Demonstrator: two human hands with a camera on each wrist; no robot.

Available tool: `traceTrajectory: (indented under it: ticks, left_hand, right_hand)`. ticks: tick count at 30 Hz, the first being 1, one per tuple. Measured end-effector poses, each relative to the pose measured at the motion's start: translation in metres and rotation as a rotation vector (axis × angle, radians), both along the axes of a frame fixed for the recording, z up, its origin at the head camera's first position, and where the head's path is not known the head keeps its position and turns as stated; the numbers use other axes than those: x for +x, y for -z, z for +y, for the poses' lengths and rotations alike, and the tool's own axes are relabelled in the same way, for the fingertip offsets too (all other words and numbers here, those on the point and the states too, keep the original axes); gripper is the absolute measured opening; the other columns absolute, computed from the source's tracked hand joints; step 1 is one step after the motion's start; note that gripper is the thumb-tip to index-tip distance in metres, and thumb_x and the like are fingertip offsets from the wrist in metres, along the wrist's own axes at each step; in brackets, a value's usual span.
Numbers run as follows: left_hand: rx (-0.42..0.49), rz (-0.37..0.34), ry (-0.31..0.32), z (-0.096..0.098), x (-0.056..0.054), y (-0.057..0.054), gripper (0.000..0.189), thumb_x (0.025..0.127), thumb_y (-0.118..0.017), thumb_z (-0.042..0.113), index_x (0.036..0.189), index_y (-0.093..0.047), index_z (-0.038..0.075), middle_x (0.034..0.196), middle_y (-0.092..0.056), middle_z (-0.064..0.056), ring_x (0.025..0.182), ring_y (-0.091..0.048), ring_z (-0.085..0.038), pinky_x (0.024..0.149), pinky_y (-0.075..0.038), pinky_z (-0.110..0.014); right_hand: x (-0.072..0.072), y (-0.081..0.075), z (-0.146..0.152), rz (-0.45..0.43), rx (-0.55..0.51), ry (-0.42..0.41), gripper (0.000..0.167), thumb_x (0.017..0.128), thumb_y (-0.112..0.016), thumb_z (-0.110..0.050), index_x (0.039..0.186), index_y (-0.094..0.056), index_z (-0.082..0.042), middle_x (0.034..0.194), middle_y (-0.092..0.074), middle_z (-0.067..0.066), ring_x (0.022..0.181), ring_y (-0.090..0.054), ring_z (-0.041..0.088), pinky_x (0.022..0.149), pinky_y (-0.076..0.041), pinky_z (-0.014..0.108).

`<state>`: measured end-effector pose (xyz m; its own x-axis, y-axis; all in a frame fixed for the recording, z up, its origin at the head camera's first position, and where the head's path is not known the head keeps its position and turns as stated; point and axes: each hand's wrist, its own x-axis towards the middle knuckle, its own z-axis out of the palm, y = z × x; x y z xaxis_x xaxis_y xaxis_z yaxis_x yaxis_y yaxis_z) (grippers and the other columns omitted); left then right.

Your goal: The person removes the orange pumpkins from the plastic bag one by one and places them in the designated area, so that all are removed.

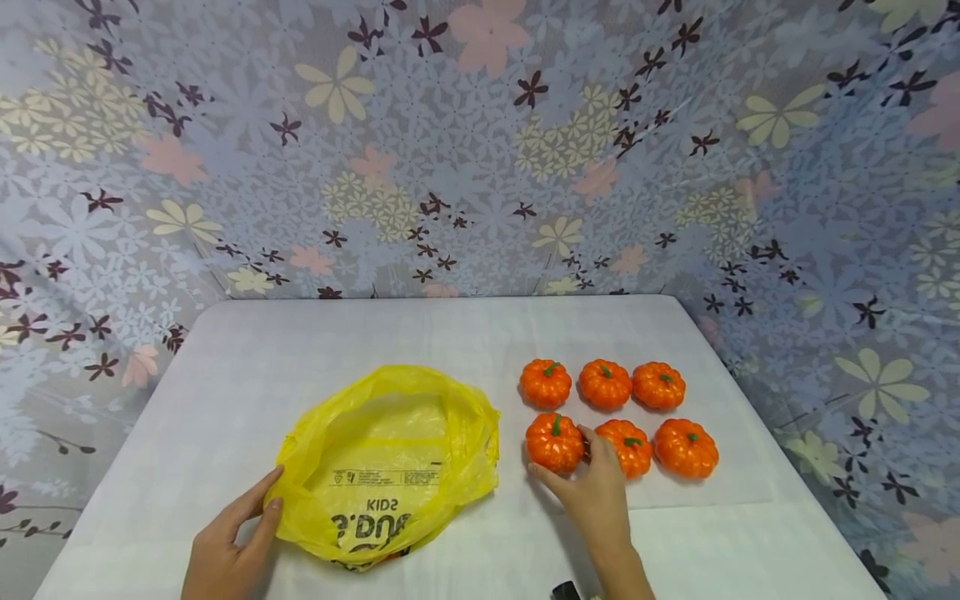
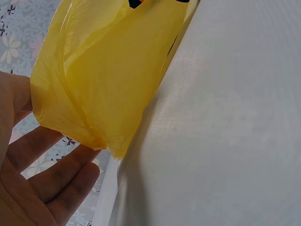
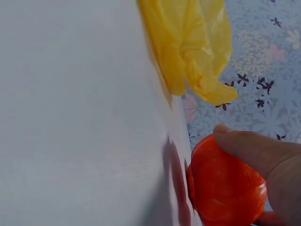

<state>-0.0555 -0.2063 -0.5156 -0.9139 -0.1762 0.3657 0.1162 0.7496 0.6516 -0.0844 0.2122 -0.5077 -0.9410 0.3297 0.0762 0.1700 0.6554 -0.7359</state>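
A yellow plastic bag (image 1: 300, 433) lies on the left half of the table with its mouth spread wide, dark lettering showing inside. My left hand (image 1: 228, 537) pinches the bag's left rim between thumb and fingers; the left wrist view shows the yellow film (image 2: 103, 80) at those fingers. To the right of the bag, my right hand (image 1: 600, 496) grips a small orange toy pumpkin (image 1: 553, 446) with a green stem, thumb on its near side. That pumpkin (image 3: 225, 183) appears close over the white cloth in the right wrist view.
Behind the held one stand more pumpkins in a row: left (image 1: 545, 383), middle (image 1: 604, 384) and right (image 1: 658, 386). Two others, one partly behind my fingers (image 1: 628, 450) and one farther right (image 1: 686, 448), sit nearer. A black object (image 1: 566, 591) shows at the bottom edge.
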Motion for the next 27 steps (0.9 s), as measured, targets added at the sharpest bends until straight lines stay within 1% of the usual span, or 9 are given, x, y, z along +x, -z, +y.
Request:
traceTrajectory:
  ticks: [3, 10, 16, 20, 23, 25, 27]
  left_hand:
    - [-0.001, -0.006, -0.003, 0.0, 0.0, 0.0, 0.035, 0.098, -0.068, 0.018, 0.133, -0.068, 0.014, 0.121, -0.071, -0.003, 0.091, -0.066, -0.007, 0.083, -0.037, 0.0]
    - [0.005, -0.011, -0.011, -0.001, 0.0, 0.001, 0.035, 0.098, -0.068, 0.018, 0.133, -0.068, 0.015, 0.121, -0.071, -0.002, 0.09, -0.067, -0.008, 0.084, -0.036, 0.001]
    - [-0.007, -0.026, -0.022, -0.002, 0.0, 0.002, 0.035, 0.099, -0.067, 0.022, 0.133, -0.068, 0.017, 0.12, -0.071, -0.003, 0.091, -0.067, -0.011, 0.083, -0.034, 0.001]
    - [-0.006, -0.004, -0.011, -0.002, 0.0, 0.002, 0.035, 0.098, -0.068, 0.019, 0.133, -0.068, 0.017, 0.119, -0.072, -0.004, 0.09, -0.067, -0.01, 0.084, -0.035, 0.001]
    - [-0.009, 0.003, -0.005, -0.003, 0.0, 0.002, 0.035, 0.098, -0.068, 0.019, 0.133, -0.069, 0.017, 0.119, -0.072, -0.004, 0.089, -0.067, -0.009, 0.083, -0.035, 0.001]
    - [-0.012, 0.0, -0.006, -0.002, 0.0, 0.001, 0.035, 0.098, -0.068, 0.019, 0.133, -0.069, 0.016, 0.119, -0.072, -0.004, 0.09, -0.067, -0.008, 0.083, -0.035, 0.001]
    - [-0.01, -0.001, -0.005, -0.002, 0.0, 0.001, 0.035, 0.098, -0.068, 0.019, 0.133, -0.068, 0.016, 0.119, -0.072, -0.004, 0.09, -0.067, -0.009, 0.084, -0.035, 0.001]
  right_hand:
    - [0.0, 0.001, -0.002, -0.017, 0.042, 0.007, 0.099, 0.072, -0.092, -0.04, 0.144, -0.043, 0.007, 0.143, -0.046, 0.028, 0.133, -0.043, 0.043, 0.11, -0.035, 0.059]
    - [0.0, 0.003, -0.005, -0.021, 0.125, 0.014, 0.098, 0.071, -0.092, -0.04, 0.141, -0.045, 0.01, 0.138, -0.049, 0.031, 0.129, -0.048, 0.045, 0.107, -0.039, 0.058]
    - [0.0, 0.004, -0.006, -0.026, 0.141, 0.012, 0.099, 0.072, -0.092, -0.041, 0.142, -0.044, 0.009, 0.14, -0.048, 0.032, 0.13, -0.047, 0.046, 0.107, -0.039, 0.058]
    - [-0.001, 0.003, -0.008, -0.021, 0.138, -0.001, 0.103, 0.073, -0.091, -0.042, 0.146, -0.039, 0.009, 0.143, -0.046, 0.032, 0.132, -0.045, 0.045, 0.108, -0.037, 0.057]
    - [-0.001, 0.003, -0.009, 0.017, 0.125, -0.013, 0.107, 0.072, -0.092, -0.04, 0.149, -0.035, 0.007, 0.145, -0.044, 0.03, 0.134, -0.042, 0.044, 0.11, -0.035, 0.057]
    - [0.0, 0.002, -0.011, 0.062, 0.117, -0.021, 0.106, 0.072, -0.093, -0.038, 0.15, -0.034, 0.004, 0.145, -0.044, 0.027, 0.134, -0.042, 0.042, 0.111, -0.035, 0.057]
    - [0.001, 0.001, -0.013, 0.116, 0.114, -0.026, 0.104, 0.071, -0.094, -0.035, 0.149, -0.036, 0.002, 0.143, -0.045, 0.025, 0.133, -0.042, 0.041, 0.111, -0.035, 0.056]
